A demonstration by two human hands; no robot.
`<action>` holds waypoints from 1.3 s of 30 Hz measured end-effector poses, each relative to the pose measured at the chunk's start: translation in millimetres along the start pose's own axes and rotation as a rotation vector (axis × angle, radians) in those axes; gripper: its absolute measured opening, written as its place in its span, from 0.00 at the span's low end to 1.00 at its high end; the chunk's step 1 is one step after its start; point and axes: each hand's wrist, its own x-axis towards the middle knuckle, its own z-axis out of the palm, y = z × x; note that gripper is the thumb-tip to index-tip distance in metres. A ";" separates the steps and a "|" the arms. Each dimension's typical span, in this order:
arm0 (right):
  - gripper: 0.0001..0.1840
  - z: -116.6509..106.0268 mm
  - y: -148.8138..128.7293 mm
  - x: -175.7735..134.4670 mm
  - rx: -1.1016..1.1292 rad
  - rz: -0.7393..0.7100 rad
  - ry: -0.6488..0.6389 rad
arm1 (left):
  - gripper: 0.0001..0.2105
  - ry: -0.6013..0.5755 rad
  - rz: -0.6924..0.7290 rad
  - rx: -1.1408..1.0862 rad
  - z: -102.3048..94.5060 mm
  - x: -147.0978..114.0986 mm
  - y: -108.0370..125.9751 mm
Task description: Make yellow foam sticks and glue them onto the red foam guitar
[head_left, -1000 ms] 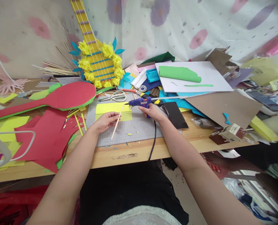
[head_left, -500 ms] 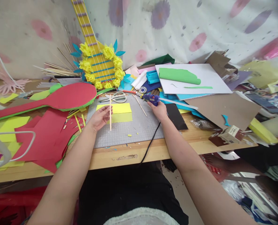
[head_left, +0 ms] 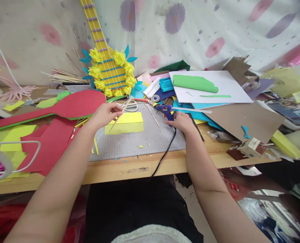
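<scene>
My left hand [head_left: 108, 114] pinches a thin wooden stick [head_left: 121, 113], tilted with its upper end to the right. The stick is held over a folded yellow sheet [head_left: 129, 127] on the grey cutting mat [head_left: 119, 146]. My right hand [head_left: 182, 121] is at the handle of a blue hot glue gun [head_left: 164, 108], with thumb and fingers apart and the handle showing. A glue stick [head_left: 193, 110] juts from the gun's back, and its black cord [head_left: 162, 155] runs over the table edge. Scissors [head_left: 132, 106] and another wooden stick [head_left: 153, 115] lie near.
A yellow paper guitar [head_left: 111, 74] with flowers stands against the back curtain. A red guitar-shaped cutout [head_left: 81, 103] and red sheets [head_left: 48, 145] lie left. At the right are a white board [head_left: 231, 87], brown cardboard [head_left: 256, 118] and a small carton [head_left: 248, 148].
My left hand has tilted the wooden stick from upright to slanting and moved slightly left. My right hand has shifted right and back off the glue gun, uncovering its handle.
</scene>
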 end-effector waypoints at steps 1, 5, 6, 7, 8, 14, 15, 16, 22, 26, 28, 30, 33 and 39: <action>0.25 -7.5 -0.2 -4.3 -0.024 -0.010 -0.101 | 0.06 -0.051 0.015 0.135 0.7 0.5 1.0; 0.19 -14.6 -16.8 -15.9 0.114 -0.235 -0.322 | 0.04 -0.202 0.064 0.569 8.7 3.2 -8.5; 0.18 -8.9 -24.2 -16.6 0.217 -0.314 -0.298 | 0.05 -0.229 0.079 0.640 11.2 3.5 -12.6; 0.16 -0.9 -32.3 -16.6 0.348 -0.389 -0.252 | 0.05 -0.250 0.094 0.692 13.7 3.5 -16.6; 0.13 8.8 -40.5 -15.8 0.488 -0.444 -0.216 | 0.05 -0.266 0.112 0.735 16.2 3.1 -20.3; 0.07 58.3 -69.5 -10.4 0.723 -0.535 -0.193 | 0.08 -0.352 0.269 0.941 30.0 -2.7 -29.9; 0.06 61.9 -69.5 -9.8 0.721 -0.545 -0.191 | 0.08 -0.373 0.287 0.989 31.8 -3.5 -29.5; 0.05 64.5 -68.5 -9.0 0.722 -0.549 -0.181 | 0.09 -0.394 0.301 1.041 33.2 -4.1 -28.9; 0.07 72.9 -57.9 -1.5 0.692 -0.638 -0.098 | 0.13 -0.427 0.334 1.228 34.6 -4.0 -28.1; 0.07 73.2 -57.5 -2.3 0.638 -0.679 -0.084 | 0.12 -0.423 0.333 1.229 35.1 -4.5 -31.4; 0.06 71.2 -58.3 -4.8 0.608 -0.693 -0.087 | 0.12 -0.427 0.332 1.226 36.2 -5.2 -33.0; 0.05 69.1 -58.8 -7.3 0.579 -0.695 -0.100 | 0.13 -0.432 0.334 1.225 37.1 -5.6 -34.3; 0.04 66.9 -58.9 -9.4 0.561 -0.698 -0.116 | 0.13 -0.428 0.337 1.222 37.5 -5.7 -35.8; 0.04 65.0 -59.0 -10.3 0.542 -0.719 -0.139 | 0.13 -0.432 0.354 1.200 36.9 -6.1 -37.6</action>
